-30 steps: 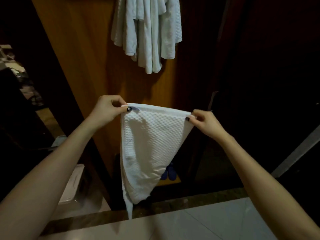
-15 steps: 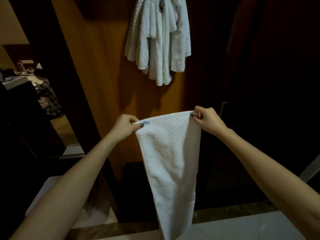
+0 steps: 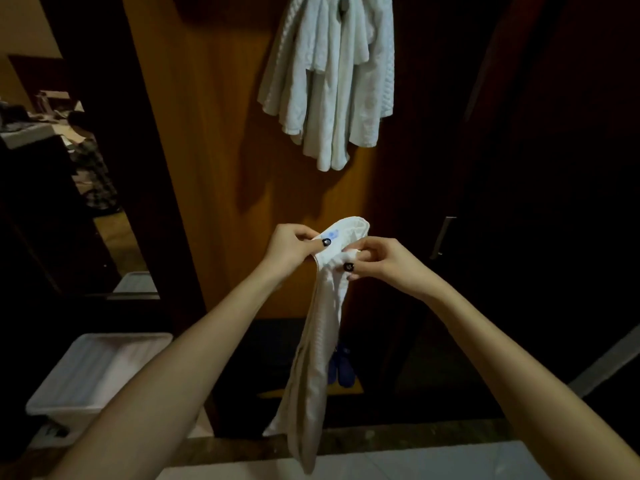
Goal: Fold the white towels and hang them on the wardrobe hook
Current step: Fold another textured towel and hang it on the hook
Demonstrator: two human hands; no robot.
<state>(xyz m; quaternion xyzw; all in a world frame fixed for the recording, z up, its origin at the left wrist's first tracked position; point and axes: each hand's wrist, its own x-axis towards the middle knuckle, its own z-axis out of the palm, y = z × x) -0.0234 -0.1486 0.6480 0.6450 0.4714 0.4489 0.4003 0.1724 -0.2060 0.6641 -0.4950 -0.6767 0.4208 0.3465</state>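
Hands close together, left hand (image 3: 294,247) and right hand (image 3: 384,261) pinching towel (image 3: 320,341) top

Bare forearms stretch from 7 and 5 o'clock toward centre. The left hand (image 3: 292,249) pinches the white towel (image 3: 320,341), thumb over curled fingers; the right hand (image 3: 388,266), just beside at 3 o'clock, pinches it too.

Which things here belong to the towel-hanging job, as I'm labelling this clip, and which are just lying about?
Job: white towel, pinched by left hand and right hand; hung towels; wardrobe door.
Lying about: white bin; blue shoes; metal handle.
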